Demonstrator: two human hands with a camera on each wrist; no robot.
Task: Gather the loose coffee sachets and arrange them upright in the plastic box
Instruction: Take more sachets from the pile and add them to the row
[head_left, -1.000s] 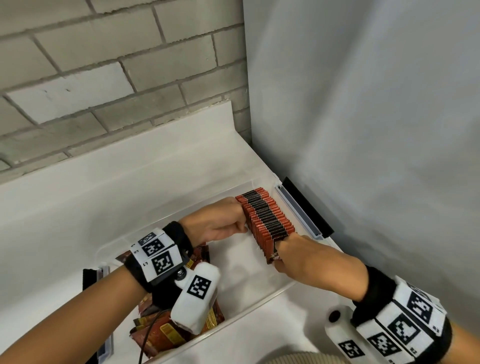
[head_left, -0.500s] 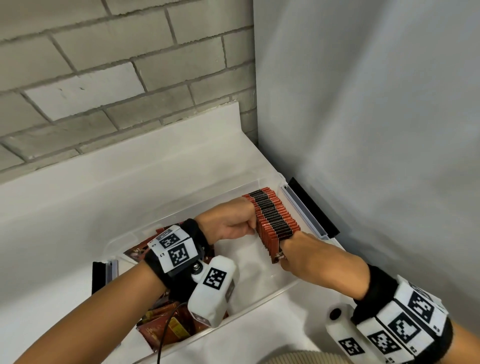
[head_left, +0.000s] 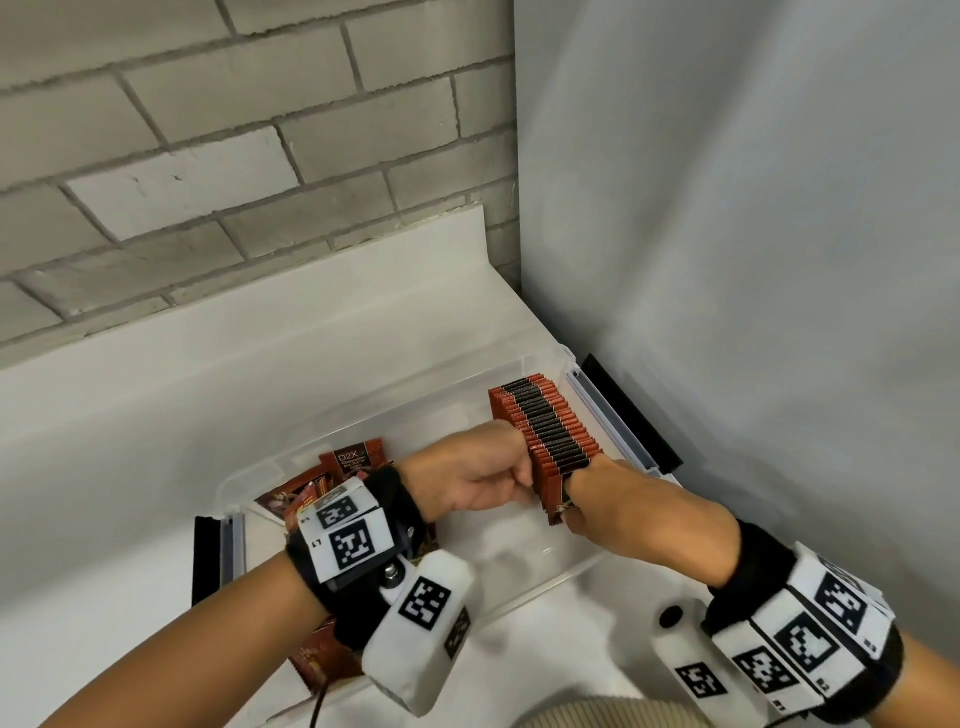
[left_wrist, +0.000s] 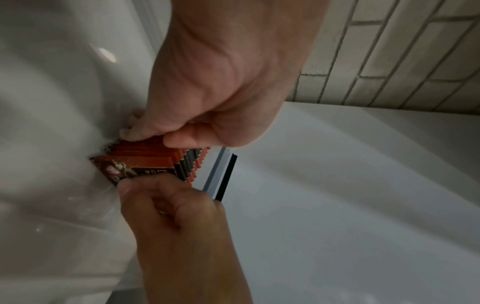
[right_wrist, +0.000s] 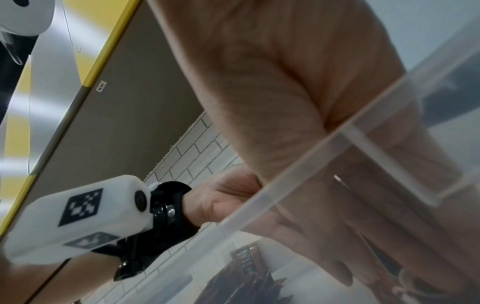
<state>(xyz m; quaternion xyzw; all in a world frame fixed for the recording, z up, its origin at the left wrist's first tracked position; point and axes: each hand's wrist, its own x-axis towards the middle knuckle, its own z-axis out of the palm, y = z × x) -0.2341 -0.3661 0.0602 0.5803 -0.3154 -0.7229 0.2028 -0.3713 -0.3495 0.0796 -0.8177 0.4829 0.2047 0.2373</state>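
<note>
Head view: left hand (head_left: 480, 480) and right hand (head_left: 618, 501) each pinch the near end of a tight upright row of flat red-and-black sachets (head_left: 550, 423), standing in the clear plastic box (head_left: 524, 597). Loose glossy sachets (head_left: 317, 499) lie flat at its left end, on the white bench (head_left: 130, 426).

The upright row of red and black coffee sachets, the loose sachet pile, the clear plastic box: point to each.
upright row of red and black coffee sachets (head_left: 545, 426), head view, top edges.
loose sachet pile (head_left: 353, 460), head view, printed face.
clear plastic box (head_left: 540, 584), head view, near rim.

Both forearms reach forward, each wrist wrapped in a black band with white tag blocks. The left hand (head_left: 475, 475) is curled, knuckles and thumb pressed against the side of the sachet row (head_left: 550, 434). The right hand (head_left: 610, 501) is curled too, fingertips pinching the row's near end.
</note>
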